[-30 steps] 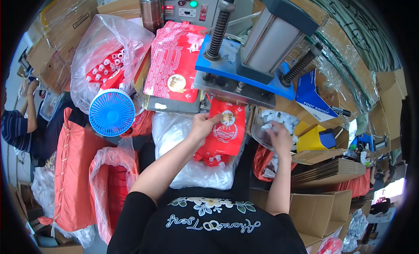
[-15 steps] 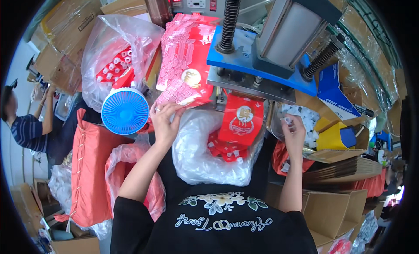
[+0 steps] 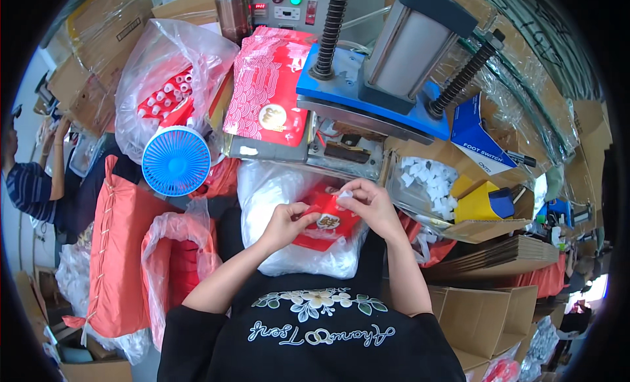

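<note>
Over my lap, a red pouch (image 3: 326, 222) with a gold-and-white emblem is pinched at its left side by my left hand (image 3: 285, 227). My right hand (image 3: 376, 211), at the pouch's upper right corner, grips a small white plastic spout (image 3: 345, 194). Whether the spout sits inside the pouch's edge or only against it cannot be told. Beneath lies a clear plastic bag (image 3: 262, 191), spread around the pouch. A stack of red and pink patterned pouches (image 3: 269, 86) rests on the machine table beyond my left hand.
A press with a blue plate (image 3: 354, 77) and springs stands ahead. Right of it are a tub of white spouts (image 3: 423, 178) and a yellow-blue foot switch (image 3: 482, 205). A blue fan (image 3: 176, 161) and a bag of spouted red pouches (image 3: 167, 96) stand left. Another person (image 3: 39, 178) works far left.
My right hand has come from the spout tub to the pouch with a white spout. My left hand has left the stack, and a pouch is now in it. The pouch under the press has gone.
</note>
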The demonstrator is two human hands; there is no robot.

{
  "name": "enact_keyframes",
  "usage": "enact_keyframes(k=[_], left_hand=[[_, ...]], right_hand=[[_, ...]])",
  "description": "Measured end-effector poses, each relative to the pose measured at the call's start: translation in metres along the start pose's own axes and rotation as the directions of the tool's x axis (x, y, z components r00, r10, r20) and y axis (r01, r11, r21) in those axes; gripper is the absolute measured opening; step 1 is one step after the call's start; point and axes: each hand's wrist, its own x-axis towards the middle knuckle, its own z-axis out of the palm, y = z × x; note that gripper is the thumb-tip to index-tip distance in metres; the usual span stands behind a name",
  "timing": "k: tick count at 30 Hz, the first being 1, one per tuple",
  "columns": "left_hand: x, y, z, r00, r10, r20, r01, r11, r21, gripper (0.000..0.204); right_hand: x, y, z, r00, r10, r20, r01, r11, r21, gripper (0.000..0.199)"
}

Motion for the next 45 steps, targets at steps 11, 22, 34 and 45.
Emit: enact_keyframes(k=[11,22,34,45], left_hand=[[0.088,0.03,0.023,0.958,-0.262,-0.112,0.173,0.846,-0.504,0.028],[0.09,0.025,-0.081,0.838,0.49,-0.239,-0.04,0.492,0.87,0.078],[0.015,0.019,-0.049,0.925,0.217,-0.31,-0.131,0.952,0.276,0.005],[0.004,0.001,0.004,1.0,0.014,-0.002,-0.014,0.998,0.054,0.019]], right_hand=[[-0.008,0.02,-0.09,0.754,-0.426,-0.5,-0.152,0.627,-0.764,0.023],[-0.003,0.059,-0.096,0.706,-0.436,-0.557,-0.05,0.755,-0.654,0.021],[-0.005,-0.014,-0.028,0.869,-0.229,-0.438,0.187,0.973,-0.138,0.018],[0.006,0.007,0.008,0.99,-0.101,-0.099,0.097,0.994,-0.041,0.027]])
